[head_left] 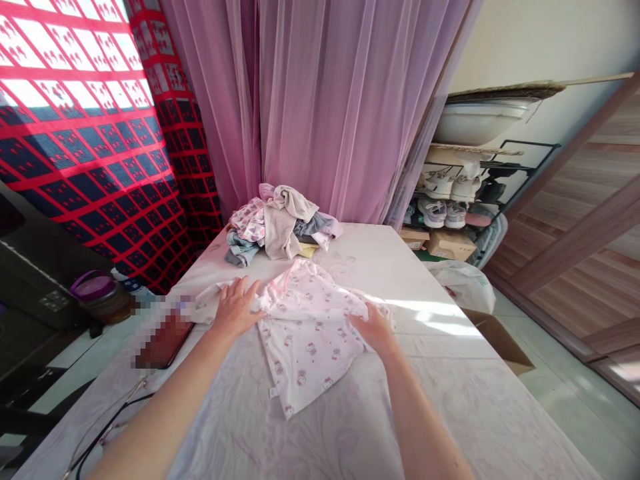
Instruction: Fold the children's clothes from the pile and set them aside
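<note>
A small white shirt (313, 333) with a printed cartoon pattern and pink neck trim lies spread out on the covered table, its neckline towards the far side. My left hand (236, 310) rests on its left sleeve, fingers spread and thumb reaching towards the shirt's body. On the opposite side, my right hand (375, 328) has its thumb and fingers closed around cloth near the other sleeve. A small white tag shows at the lower left hem. Part of the right sleeve is hidden behind my right hand.
Behind the shirt sits a heap of crumpled clothes (285, 223) against purple curtains (320, 100). A partly pixelated dark red flat object (167, 340) and cables (113, 417) lie at the left edge. Right of the table stand a shoe rack (450, 193) and an open cardboard box (500, 340).
</note>
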`<state>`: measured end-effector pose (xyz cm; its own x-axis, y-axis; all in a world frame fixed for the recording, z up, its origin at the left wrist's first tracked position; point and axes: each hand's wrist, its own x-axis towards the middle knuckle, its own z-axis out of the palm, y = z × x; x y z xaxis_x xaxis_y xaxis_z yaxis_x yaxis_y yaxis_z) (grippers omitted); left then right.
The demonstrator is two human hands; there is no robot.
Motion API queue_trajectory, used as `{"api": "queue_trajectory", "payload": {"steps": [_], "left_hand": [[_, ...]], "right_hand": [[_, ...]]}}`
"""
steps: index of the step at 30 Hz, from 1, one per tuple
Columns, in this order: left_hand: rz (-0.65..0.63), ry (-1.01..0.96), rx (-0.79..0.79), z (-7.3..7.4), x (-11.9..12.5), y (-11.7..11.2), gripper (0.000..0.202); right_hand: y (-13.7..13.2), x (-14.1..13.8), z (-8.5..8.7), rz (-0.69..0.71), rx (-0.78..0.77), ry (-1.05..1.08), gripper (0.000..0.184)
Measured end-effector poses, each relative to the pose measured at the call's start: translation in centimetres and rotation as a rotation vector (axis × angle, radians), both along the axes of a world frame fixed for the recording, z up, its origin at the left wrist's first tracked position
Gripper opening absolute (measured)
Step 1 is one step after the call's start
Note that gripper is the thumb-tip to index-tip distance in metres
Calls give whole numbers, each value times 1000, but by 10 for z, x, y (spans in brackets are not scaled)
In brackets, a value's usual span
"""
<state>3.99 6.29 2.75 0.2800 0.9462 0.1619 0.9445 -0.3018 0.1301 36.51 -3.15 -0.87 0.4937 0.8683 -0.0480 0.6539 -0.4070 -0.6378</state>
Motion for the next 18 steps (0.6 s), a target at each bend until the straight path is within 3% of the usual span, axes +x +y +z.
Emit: {"api": "queue_trajectory", "payload": {"steps": [3,5,8,10,13,18], "left_hand": [[-8,86,-165,-1,3,8,35],[52,72,-214,3,10,5,35],[143,-102,-265,11,22,-7,40],[78,-180,-372,16,29,-16,40],[-45,-111,-486,26,31,-19,45],[195,-43,-332,38,28,17,50]], "right_hand": [[7,-4,-1,34,-41,-22,35],[17,-5,5,39,-45,-45,24],[39,-11,21,35,-1,-83,29],[54,-17,32,50,53,-101,35],[69,-22,40,60,108,-105,43],[60,-12,30,-3,14,-112,45]]}}
